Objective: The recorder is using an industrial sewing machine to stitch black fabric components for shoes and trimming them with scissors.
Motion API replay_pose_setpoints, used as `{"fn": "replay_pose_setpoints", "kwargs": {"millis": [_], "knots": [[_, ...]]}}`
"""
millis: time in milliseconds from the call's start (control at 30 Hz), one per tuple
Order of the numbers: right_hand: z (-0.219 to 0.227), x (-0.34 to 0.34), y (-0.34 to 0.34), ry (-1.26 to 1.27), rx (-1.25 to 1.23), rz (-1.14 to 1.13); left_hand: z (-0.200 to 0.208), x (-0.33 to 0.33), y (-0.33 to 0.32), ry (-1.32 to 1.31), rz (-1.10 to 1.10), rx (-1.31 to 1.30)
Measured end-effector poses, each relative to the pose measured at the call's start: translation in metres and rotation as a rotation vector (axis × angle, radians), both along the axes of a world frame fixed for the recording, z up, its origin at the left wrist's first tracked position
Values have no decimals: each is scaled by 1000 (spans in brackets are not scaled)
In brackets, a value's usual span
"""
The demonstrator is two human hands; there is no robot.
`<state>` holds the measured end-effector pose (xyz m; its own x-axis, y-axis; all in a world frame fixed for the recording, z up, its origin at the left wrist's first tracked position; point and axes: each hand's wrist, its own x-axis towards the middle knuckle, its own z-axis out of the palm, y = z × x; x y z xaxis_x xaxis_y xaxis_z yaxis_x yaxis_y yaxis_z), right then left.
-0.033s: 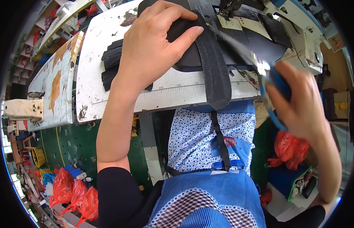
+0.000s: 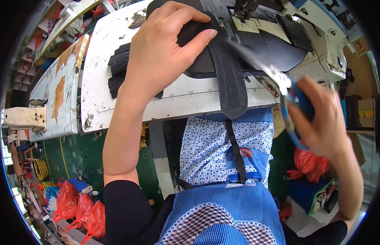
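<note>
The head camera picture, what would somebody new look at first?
Probably the big scissors with blue handles, in the right hand on the right. Next, the left hand near the top, touching a long black strip that reaches past the near edge of the white table. Then the bright red bags at lower left.

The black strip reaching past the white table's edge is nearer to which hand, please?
Left. The left hand is at the upper end of the black strip; the right hand, holding scissors, is off to its right.
</note>
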<state>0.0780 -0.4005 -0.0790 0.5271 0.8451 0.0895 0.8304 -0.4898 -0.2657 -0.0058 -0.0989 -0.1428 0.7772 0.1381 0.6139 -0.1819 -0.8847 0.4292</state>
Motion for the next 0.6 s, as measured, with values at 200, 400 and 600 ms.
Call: {"fn": "replay_pose_setpoints", "kwargs": {"millis": [200,400,600], "knots": [[-87,-3,-92,159,26,-208,4,0,-6,40,-28,-32],[-146,48,-22,-10,51,-287,-7,-2,7,-21,-18,-34],[-180,65,33,34,289,-234,15,-8,8,113,-153,-112]]}}
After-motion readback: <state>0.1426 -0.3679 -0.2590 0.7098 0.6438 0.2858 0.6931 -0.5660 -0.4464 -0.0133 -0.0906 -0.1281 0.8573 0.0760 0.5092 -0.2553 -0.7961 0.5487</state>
